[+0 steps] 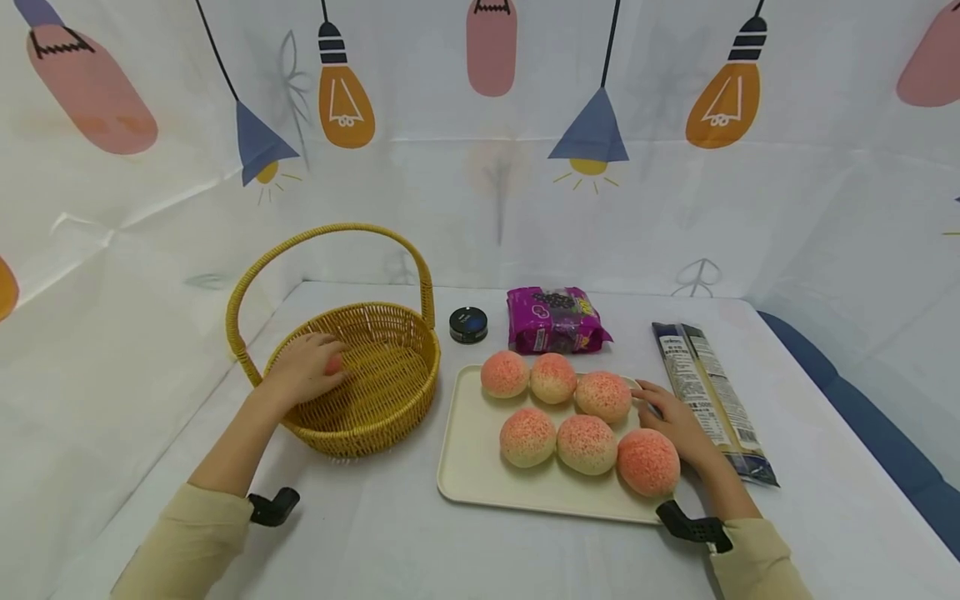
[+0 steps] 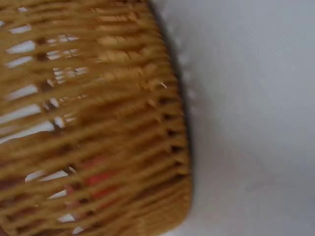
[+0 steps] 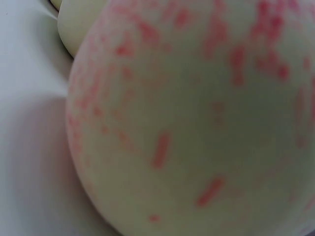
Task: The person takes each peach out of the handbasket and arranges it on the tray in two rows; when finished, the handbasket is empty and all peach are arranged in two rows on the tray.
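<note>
My left hand (image 1: pixel 303 371) reaches inside the wicker basket (image 1: pixel 397 400) and curls round a pink peach (image 1: pixel 333 364), most of it hidden by the fingers. In the left wrist view the basket weave (image 2: pixel 123 98) fills the frame, with the peach (image 2: pixel 93 179) showing red through the gaps. Several pink-speckled peaches (image 1: pixel 587 443) lie on a cream tray (image 1: pixel 472 475). My right hand (image 1: pixel 672 418) lies flat on the tray's right edge, fingers relaxed, between two peaches (image 1: pixel 648 461). One peach (image 3: pixel 197 123) fills the right wrist view.
Behind the tray lie a purple snack packet (image 1: pixel 555 319) and a small round black tin (image 1: pixel 468 324). A long dark packet (image 1: pixel 712 396) lies right of my right hand. A printed backdrop closes the back and left; a blue edge (image 1: pixel 885 433) runs along the right.
</note>
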### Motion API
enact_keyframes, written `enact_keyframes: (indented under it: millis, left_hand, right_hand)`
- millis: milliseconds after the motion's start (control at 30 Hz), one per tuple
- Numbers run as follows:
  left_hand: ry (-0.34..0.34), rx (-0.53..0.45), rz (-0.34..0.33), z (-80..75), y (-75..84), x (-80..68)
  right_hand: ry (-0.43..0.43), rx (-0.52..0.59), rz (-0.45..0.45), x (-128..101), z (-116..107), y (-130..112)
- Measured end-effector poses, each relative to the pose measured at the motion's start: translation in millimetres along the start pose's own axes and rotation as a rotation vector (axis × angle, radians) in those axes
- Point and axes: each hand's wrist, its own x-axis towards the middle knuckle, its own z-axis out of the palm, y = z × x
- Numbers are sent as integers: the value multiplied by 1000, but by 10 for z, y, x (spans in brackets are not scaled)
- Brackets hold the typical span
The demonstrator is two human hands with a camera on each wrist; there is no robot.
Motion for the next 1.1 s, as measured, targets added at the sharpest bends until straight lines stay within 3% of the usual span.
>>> enact_keyframes:
  millis: [267, 600, 767, 1100]
  left_hand:
    - [-39, -12, -61, 103, -123, 64]
    - [-89, 185, -103, 156, -69, 96]
    - [-51, 232, -80, 152, -85, 76]
    - [-48, 148, -96, 147, -131, 26]
  right_hand:
    - [16, 0, -25, 1, -9, -5]
    - [12, -14, -10, -11, -4, -17]
    - [6, -19, -4, -6, -9, -25]
    - [4, -27, -11, -8, 4, -3]
